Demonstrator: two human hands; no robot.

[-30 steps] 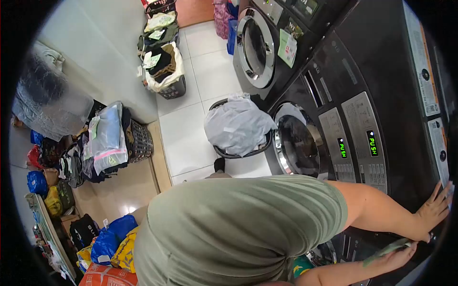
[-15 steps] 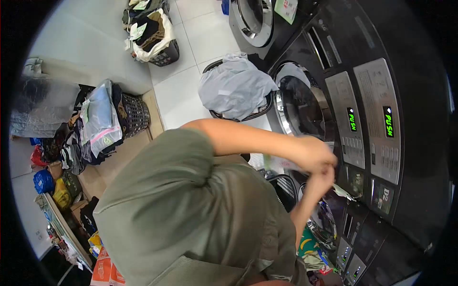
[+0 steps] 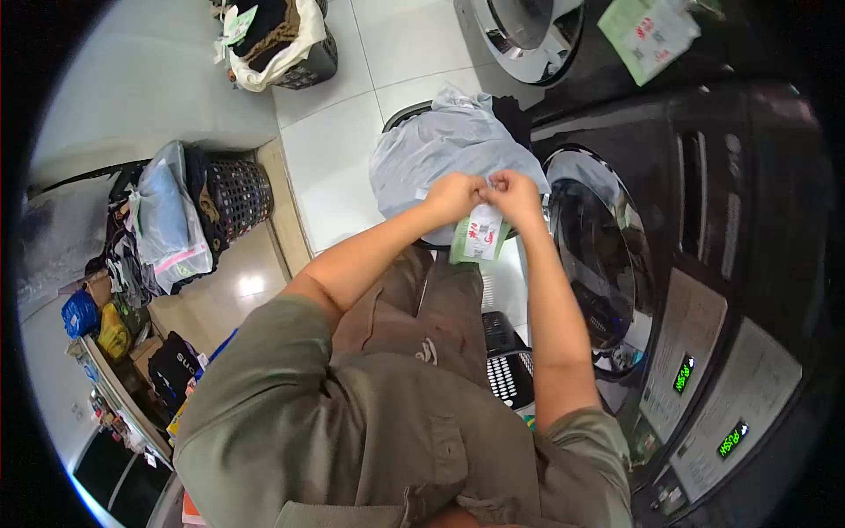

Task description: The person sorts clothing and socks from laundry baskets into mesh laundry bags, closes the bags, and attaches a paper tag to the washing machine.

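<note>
In the head view, my left hand (image 3: 456,195) and my right hand (image 3: 514,197) meet in front of me, fingertips pinched together at the top of a green and white tag (image 3: 480,236). The tag hangs below them, with red handwriting on it. Just behind and below my hands is a dark laundry basket heaped with light grey cloth (image 3: 431,150). To its right stands a dark front-loading machine with a round glass door (image 3: 594,251).
Another green tag (image 3: 650,40) hangs on the upper machine (image 3: 528,35). A basket of dark clothes (image 3: 304,57) sits at the upper left. Further left are a basket (image 3: 239,198) and bagged clothes (image 3: 163,211). Two control panels (image 3: 682,352) are at right.
Both hands have come from the machines on the right to in front of my body, near the grey cloth. The tag now hangs in plain view, and my body has turned towards the basket.
</note>
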